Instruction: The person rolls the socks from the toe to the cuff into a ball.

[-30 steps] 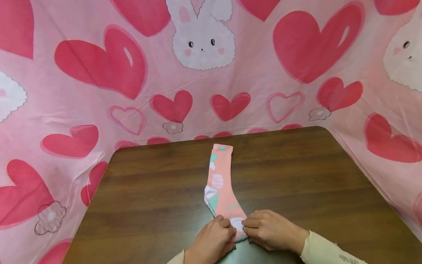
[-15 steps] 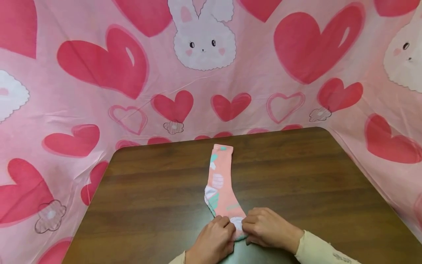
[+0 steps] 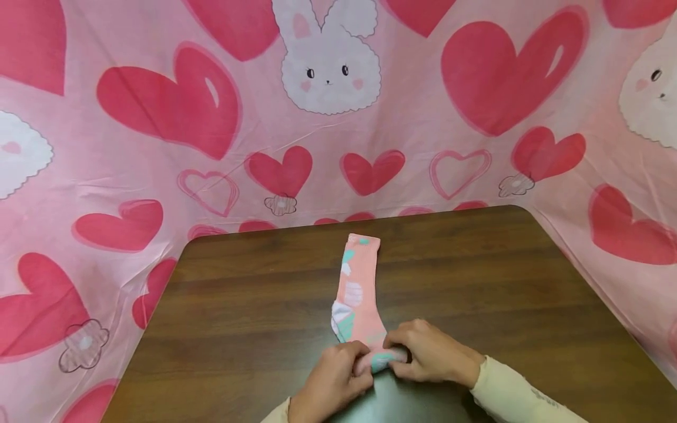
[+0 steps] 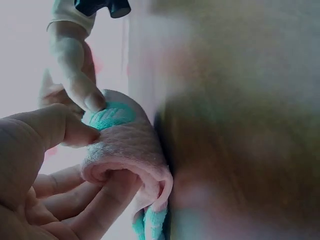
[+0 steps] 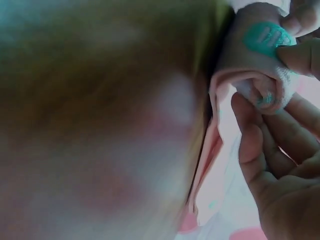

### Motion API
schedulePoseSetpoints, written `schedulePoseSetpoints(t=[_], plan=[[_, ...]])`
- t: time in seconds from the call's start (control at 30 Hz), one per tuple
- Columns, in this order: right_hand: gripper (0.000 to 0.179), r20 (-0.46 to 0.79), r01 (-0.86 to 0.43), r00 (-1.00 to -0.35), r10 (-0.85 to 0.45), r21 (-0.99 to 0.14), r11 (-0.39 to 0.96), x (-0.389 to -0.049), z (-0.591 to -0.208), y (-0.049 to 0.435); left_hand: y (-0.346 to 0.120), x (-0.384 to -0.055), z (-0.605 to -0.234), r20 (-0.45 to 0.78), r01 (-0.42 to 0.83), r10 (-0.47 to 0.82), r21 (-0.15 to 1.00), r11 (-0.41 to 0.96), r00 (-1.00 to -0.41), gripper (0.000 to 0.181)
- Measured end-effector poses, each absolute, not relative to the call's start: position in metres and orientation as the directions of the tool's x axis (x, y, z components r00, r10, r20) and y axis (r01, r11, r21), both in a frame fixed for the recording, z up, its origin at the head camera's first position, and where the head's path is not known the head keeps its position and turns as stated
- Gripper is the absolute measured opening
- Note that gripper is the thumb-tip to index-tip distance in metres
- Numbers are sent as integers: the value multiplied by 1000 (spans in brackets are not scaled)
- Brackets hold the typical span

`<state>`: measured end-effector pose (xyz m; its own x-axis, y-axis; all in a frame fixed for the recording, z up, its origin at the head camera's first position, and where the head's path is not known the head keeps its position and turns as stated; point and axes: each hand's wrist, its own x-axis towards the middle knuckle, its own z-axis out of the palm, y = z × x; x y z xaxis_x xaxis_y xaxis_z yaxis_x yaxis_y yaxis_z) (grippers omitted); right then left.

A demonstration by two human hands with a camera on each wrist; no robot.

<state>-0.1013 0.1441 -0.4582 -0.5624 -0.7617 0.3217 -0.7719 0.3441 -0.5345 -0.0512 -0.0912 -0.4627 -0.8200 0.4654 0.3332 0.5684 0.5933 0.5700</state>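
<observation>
A pink sock (image 3: 359, 294) with white and teal patches lies lengthwise on the wooden table, cuff at the far end. Its toe end, nearest the person, is rolled over into a thick curl. The left hand (image 3: 334, 376) grips the left side of this roll, thumb on the near face and fingers behind. On the right side, the right hand (image 3: 431, 355) pinches the roll between thumb and fingers. In the left wrist view the rolled sock (image 4: 125, 145) shows its open spiral end with a finger inside the fold. The right wrist view shows the sock's layers (image 5: 250, 75) from the other end.
The dark wooden table (image 3: 254, 294) has rounded far corners. A pink cloth (image 3: 322, 135) printed with red hearts and white rabbits hangs behind the table and along both sides.
Both hands have rolled the sock's toe end up and away from the person; its white toe-side patch is now hidden in the roll. The cuff has shifted slightly right in view.
</observation>
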Motion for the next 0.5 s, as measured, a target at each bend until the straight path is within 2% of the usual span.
schedulePoseSetpoints(t=[0.17, 0.3, 0.4, 0.5], plan=[[5, 248, -708, -581, -776, -624, 331, -112, -454, 143, -95, -57, -463, 274, 483, 415, 665, 570, -867, 22], [4, 210, -671, -591, -779, -664, 330, -120, -454, 141, -98, -62, -462, 195, 399, 388, 723, 563, -901, 16], [5, 201, -661, -601, -774, -669, 339, -125, -455, 139, -99, -64, -461, 179, 372, 363, 726, 579, -915, 10], [6, 207, -666, -608, -767, -659, 349, -129, -456, 137, -100, -66, -460, 214, 390, 341, 684, 617, -915, 9]])
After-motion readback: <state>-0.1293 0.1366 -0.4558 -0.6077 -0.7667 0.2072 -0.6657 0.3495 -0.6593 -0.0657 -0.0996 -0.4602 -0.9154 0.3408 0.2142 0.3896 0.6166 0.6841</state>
